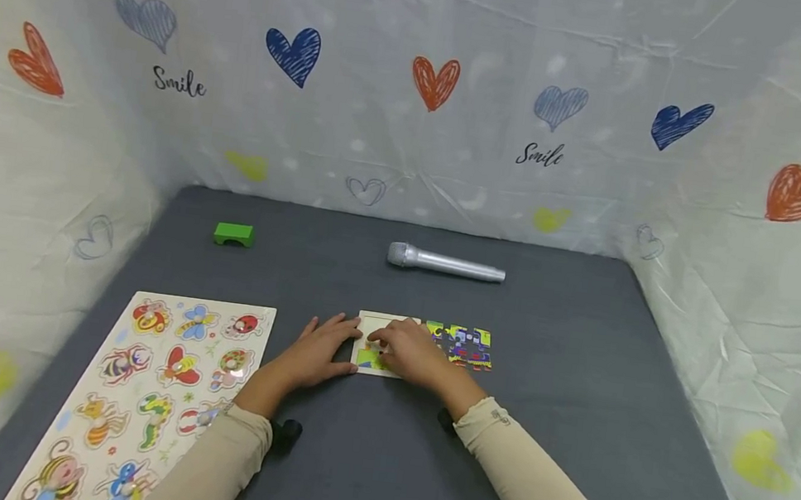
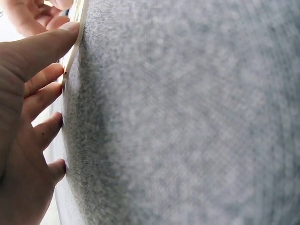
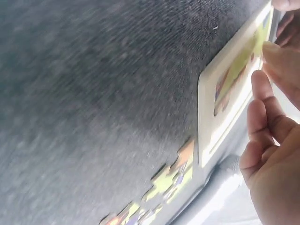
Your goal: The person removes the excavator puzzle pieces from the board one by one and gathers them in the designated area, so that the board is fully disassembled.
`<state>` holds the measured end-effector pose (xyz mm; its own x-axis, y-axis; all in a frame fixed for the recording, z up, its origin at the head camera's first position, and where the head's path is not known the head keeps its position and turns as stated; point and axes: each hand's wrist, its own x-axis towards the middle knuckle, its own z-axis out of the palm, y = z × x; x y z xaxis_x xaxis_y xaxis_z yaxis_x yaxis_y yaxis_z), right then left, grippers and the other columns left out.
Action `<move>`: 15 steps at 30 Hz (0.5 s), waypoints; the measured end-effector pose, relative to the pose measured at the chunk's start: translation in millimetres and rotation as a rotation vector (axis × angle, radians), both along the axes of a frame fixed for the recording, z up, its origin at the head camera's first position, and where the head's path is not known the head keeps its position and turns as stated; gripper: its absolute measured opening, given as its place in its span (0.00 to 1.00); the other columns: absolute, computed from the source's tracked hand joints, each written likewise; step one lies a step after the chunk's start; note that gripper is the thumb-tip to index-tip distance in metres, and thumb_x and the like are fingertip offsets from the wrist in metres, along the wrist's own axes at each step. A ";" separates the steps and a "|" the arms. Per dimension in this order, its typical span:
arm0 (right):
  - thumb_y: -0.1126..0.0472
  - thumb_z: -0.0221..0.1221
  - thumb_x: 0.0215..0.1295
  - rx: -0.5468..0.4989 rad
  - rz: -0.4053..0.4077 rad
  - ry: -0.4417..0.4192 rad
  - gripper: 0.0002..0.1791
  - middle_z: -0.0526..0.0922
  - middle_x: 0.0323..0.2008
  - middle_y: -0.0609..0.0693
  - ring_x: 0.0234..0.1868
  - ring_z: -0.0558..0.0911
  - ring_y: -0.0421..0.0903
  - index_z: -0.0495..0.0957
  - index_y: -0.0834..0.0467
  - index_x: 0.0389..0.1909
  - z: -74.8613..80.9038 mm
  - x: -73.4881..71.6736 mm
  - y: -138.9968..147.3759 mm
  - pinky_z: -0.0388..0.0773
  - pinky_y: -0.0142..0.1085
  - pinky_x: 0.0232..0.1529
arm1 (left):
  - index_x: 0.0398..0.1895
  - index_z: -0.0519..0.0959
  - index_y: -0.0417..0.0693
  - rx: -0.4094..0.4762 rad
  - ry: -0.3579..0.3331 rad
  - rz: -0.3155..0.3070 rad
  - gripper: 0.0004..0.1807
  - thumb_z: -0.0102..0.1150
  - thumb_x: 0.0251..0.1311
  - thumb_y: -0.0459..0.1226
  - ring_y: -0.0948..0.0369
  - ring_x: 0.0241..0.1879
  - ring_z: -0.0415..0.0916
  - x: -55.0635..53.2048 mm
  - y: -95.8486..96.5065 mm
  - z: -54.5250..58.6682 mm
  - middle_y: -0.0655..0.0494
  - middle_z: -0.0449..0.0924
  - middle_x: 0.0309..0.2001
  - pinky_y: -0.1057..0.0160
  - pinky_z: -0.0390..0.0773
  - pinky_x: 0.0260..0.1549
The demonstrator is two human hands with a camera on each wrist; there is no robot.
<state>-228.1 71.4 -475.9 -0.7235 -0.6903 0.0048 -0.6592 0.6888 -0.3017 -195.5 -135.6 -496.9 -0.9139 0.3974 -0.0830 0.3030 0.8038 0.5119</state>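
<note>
A small puzzle board [image 1: 390,317] with a pale frame lies flat on the dark table, with yellow-green picture pieces in its lower part. My left hand [image 1: 313,354] rests at its left side, thumb near the lower corner and fingers spread along the edge. Over the board is my right hand [image 1: 413,354]. Its thumb [image 3: 273,55] reaches the picture area and its bent fingers come down beside it; I cannot tell whether they hold a piece. Loose jigsaw pieces [image 1: 469,348] in yellow and purple lie just right of the board.
A large insect puzzle board [image 1: 200,324] covers the left of the table, partly under the left sleeve. Farther back are a green block [image 1: 233,234] and a silver microphone [image 1: 447,263]. A printed cloth [image 1: 483,185] hangs around the back and sides.
</note>
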 end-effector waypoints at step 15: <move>0.60 0.67 0.58 -0.030 -0.031 -0.028 0.15 0.82 0.45 0.49 0.47 0.77 0.50 0.81 0.52 0.46 -5.6 -3.4 -8.5 0.70 0.46 0.46 | 0.66 0.72 0.48 -0.003 -0.005 -0.001 0.32 0.65 0.59 0.49 0.51 0.76 0.46 -3.6 -1.8 -6.1 0.54 0.59 0.74 0.36 0.39 0.70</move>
<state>-231.5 62.9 -481.6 -0.7444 -0.6677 0.0048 -0.6290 0.6988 -0.3406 -199.0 -137.4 -503.0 -0.9131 0.3980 -0.0885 0.3013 0.8050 0.5110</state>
